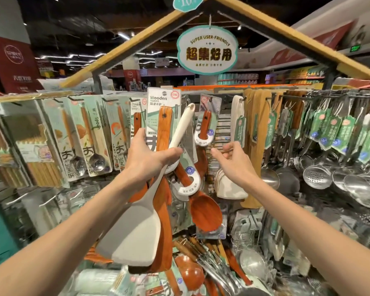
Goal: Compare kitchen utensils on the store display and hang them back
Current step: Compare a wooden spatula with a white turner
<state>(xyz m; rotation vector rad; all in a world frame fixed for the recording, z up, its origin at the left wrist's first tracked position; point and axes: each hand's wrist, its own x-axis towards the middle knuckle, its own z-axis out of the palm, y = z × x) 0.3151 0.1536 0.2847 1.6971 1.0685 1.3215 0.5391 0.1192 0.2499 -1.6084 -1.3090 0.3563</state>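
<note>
Left fingers (pixel 139 136): wrapped, thumb across the front, round two handles at once.
- Item 1, white spatula (pixel 134 236): handle tip up and right of the fingers, flat blade hanging below the wrist.
- Item 2, wooden turner (pixel 164 129) on its printed card (pixel 158 99): upright behind the spatula, card top above the fingers, its blade low behind the white blade.

I log the left hand (pixel 146 155) as raised in front of the rack.

Right fingers (pixel 228 148): loosely curled, forefinger and thumb reaching left, nothing between them. The right hand (pixel 235 163) is near the left, not touching it.

Just above the right fingertips: hanging spoon (pixel 206 121) on its hook.

Below the left thumb, between both hands: wooden spoon (pixel 205 212), bowl down, with a looped label. I cannot tell from my feed whether the left hand holds it.

Right of the right hand: pale spatulas (pixel 231 189), then steel skimmers (pixel 316 175) with green tags.

Left of the left fingers: carded steel spoons (pixel 94 161), then chopstick packs (pixel 41 167).

Overhead: oval sign (pixel 207 50).
</note>
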